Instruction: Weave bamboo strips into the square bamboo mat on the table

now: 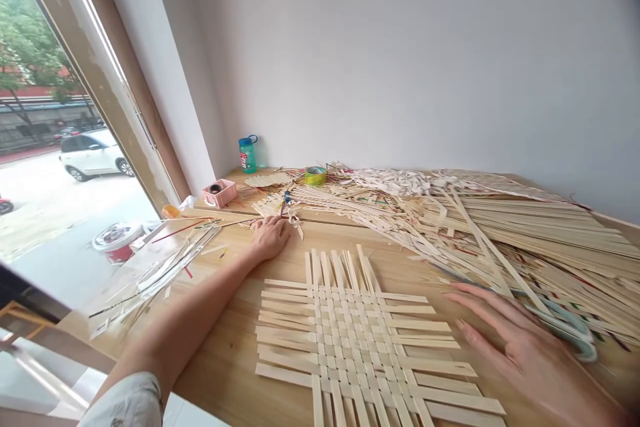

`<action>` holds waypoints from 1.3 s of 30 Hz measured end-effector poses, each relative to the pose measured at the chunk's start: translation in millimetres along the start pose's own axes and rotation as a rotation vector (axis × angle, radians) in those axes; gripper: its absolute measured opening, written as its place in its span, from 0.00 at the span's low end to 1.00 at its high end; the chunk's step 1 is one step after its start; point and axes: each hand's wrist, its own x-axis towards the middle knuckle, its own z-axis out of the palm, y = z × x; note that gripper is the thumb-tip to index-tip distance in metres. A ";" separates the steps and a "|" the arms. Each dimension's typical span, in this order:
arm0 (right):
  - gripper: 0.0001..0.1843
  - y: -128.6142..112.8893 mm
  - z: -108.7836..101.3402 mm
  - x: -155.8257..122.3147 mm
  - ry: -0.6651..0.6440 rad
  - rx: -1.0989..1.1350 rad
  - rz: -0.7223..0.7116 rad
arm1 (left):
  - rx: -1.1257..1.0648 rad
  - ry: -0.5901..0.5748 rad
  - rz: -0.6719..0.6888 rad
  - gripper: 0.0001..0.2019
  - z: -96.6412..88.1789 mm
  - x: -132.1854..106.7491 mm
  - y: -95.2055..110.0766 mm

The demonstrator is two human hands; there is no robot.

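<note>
A woven mat of pale flat strips (353, 333) lies in front of me, its loose strip ends fanning out on all sides. My left hand (270, 237) rests palm down on the table beyond the mat's far left corner, fingers bent slightly and nothing visible held. Just past its fingertips are a small blue-topped item (287, 197) and a curled scrap (294, 219). At the mat's right side, my right hand (515, 340) is open with fingers stretched out. Scissors with pale green handles (575, 330) lie beside and partly behind that hand.
Loose strips (540, 227) are heaped across the back and right of the wooden table (240, 347). Along the back stand a yellow-green tape roll (315, 177), a teal bottle (247, 155) and a pink basket (220, 193). Thin offcuts (175, 267) lie left, near a lidded tub (117, 240).
</note>
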 end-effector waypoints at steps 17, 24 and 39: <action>0.19 -53.9 26.6 91.2 -0.293 0.568 0.304 | -0.003 0.068 -0.102 0.13 -2.0 -4.4 -14.5; 0.20 -43.7 31.7 72.8 -0.236 0.581 0.414 | 0.018 0.108 -0.292 0.15 -2.5 9.0 -27.0; 0.18 -48.3 23.0 83.0 -0.216 0.565 0.379 | 0.074 0.078 -0.360 0.14 -5.3 8.9 -35.9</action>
